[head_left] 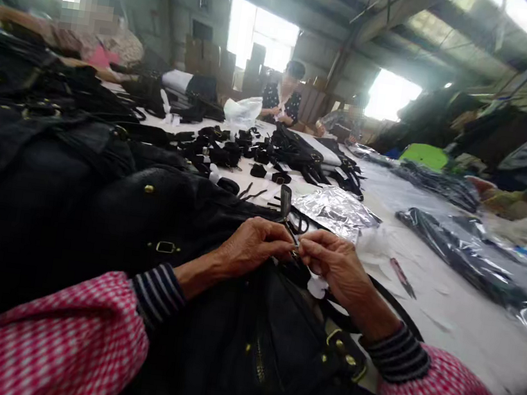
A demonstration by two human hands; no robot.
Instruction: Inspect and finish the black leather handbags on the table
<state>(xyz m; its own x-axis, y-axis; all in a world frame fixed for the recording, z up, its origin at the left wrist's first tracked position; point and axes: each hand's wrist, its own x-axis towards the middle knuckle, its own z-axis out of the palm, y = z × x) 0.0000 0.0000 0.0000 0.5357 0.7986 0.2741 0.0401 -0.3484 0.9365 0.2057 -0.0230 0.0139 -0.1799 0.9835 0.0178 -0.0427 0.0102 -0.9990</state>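
My left hand [257,242] and my right hand [333,262] meet fingertip to fingertip over a black bag [234,343]. Both are closed in a pinch on something small, mostly hidden by the fingers. A flat dark tab [285,201] on a thin cord sticks up just beyond the fingertips. White paper or tissue [316,286] shows under my right hand. The bag has a brass zip [260,362] and brass fittings at its right side. Against it on the left lies another black bag [142,233] with a small buckle.
Rolled black straps [221,146] cover the table's middle. Silvery plastic wrap [337,210], red-handled thread snips [402,277] and plastic-wrapped dark goods [460,256] lie to the right. Across the table are several co-workers, one a person in dotted clothing [269,98]. More black bags pile up left.
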